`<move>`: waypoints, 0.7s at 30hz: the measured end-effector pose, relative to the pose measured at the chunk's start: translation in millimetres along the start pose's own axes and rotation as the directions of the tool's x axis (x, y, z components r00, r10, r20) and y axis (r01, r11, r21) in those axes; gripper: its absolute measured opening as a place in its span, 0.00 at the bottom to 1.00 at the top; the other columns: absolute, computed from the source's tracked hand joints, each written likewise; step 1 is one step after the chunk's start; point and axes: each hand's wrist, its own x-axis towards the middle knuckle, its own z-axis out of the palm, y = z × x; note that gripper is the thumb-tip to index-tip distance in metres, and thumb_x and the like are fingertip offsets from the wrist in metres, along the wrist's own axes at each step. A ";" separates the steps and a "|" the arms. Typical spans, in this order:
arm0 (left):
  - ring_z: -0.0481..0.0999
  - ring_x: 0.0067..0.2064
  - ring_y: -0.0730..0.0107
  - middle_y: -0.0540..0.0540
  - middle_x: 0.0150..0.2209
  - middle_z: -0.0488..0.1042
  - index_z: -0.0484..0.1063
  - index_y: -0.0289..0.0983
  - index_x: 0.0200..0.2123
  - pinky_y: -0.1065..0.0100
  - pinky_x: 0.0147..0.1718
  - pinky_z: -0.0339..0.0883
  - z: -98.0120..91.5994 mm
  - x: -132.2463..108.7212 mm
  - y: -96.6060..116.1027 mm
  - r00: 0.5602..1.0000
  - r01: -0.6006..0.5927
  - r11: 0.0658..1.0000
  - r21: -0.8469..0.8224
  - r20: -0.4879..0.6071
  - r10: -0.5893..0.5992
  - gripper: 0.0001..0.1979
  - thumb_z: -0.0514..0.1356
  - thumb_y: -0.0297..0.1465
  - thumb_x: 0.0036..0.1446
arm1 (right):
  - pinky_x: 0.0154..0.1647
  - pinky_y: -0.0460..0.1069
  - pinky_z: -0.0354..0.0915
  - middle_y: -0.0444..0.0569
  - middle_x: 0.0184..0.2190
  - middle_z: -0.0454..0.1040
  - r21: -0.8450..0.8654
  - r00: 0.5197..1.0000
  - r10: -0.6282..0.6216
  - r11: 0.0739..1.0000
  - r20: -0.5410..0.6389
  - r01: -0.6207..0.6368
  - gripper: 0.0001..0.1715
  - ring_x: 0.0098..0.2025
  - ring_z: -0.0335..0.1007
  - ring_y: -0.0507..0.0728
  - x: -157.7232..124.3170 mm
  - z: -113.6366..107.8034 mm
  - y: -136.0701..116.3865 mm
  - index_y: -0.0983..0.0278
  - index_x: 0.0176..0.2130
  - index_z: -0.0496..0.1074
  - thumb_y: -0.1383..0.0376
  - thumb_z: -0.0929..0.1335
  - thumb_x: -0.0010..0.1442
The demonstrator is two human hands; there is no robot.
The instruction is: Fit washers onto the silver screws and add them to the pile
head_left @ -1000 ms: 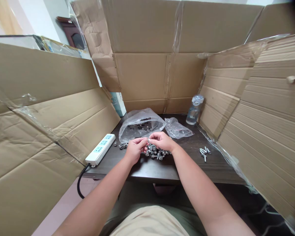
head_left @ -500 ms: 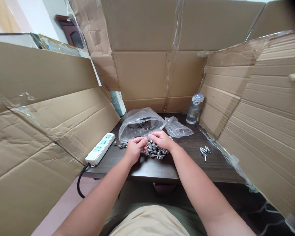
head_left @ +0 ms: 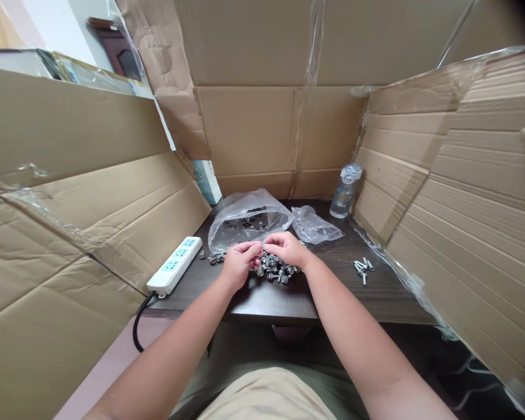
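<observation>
My left hand [head_left: 240, 263] and my right hand [head_left: 286, 248] meet with curled fingertips just above a heap of steel screws [head_left: 275, 268]. The right hand is over the heap's far side, and the left hand is at its left edge. Whatever lies between the fingertips is hidden by the fingers. A few loose screws [head_left: 216, 258] lie left of my left hand. A clear plastic bag [head_left: 245, 223] with small metal parts inside is just beyond my hands.
A second plastic bag [head_left: 312, 227] and a water bottle [head_left: 345, 191] stand beyond, with bolts [head_left: 362, 268] to the right on the dark wooden table [head_left: 332, 297]. A white power strip [head_left: 174, 266] lies at the left edge. Cardboard sheets [head_left: 254, 131] wall three sides.
The whole scene sits slightly higher and further left in the picture, as my head has shifted. My hands remain together over the heap, and a small shiny ring seen earlier between them no longer shows.
</observation>
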 end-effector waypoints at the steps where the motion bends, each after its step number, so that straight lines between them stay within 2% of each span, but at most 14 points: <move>1: 0.66 0.20 0.79 0.48 0.23 0.73 0.79 0.31 0.31 0.75 0.17 0.59 2.1 2.5 1.3 1.000 -0.003 1.000 0.004 0.003 0.003 0.18 0.73 0.39 0.41 | 0.32 0.47 0.62 0.46 0.26 0.73 -0.003 1.000 0.005 1.000 -0.018 -0.005 0.11 0.28 0.66 0.52 0.3 -1.3 -1.0 0.67 0.30 0.75 0.61 0.67 0.56; 11: 0.66 0.19 0.77 0.49 0.22 0.73 0.80 0.32 0.32 0.73 0.18 0.61 25.3 27.5 10.1 0.995 -0.052 0.994 0.091 0.086 0.044 0.15 0.71 0.37 0.43 | 0.28 0.47 0.60 0.48 0.26 0.73 -0.106 0.973 0.056 0.991 -0.224 -0.082 0.11 0.28 0.65 0.53 -6.5 -17.1 -16.6 0.66 0.30 0.73 0.63 0.65 0.58; 16: 0.67 0.18 0.76 0.49 0.20 0.72 0.80 0.33 0.32 0.73 0.17 0.61 27.6 28.8 10.2 0.997 -0.010 0.987 0.163 0.076 -0.002 0.13 0.70 0.36 0.45 | 0.25 0.47 0.54 0.44 0.20 0.68 -0.243 0.967 0.071 0.961 -0.246 -0.132 0.10 0.23 0.60 0.52 -12.2 -16.9 -23.5 0.63 0.26 0.70 0.68 0.64 0.57; 21: 0.66 0.16 0.75 0.49 0.17 0.71 0.81 0.36 0.32 0.74 0.15 0.60 30.4 28.7 5.0 0.995 0.063 0.976 0.210 0.057 -0.077 0.12 0.70 0.37 0.45 | 0.29 0.50 0.54 0.48 0.22 0.69 -0.360 0.965 0.085 0.917 -0.247 -0.173 0.11 0.25 0.62 0.55 -17.3 -17.0 -24.5 0.61 0.23 0.65 0.70 0.65 0.56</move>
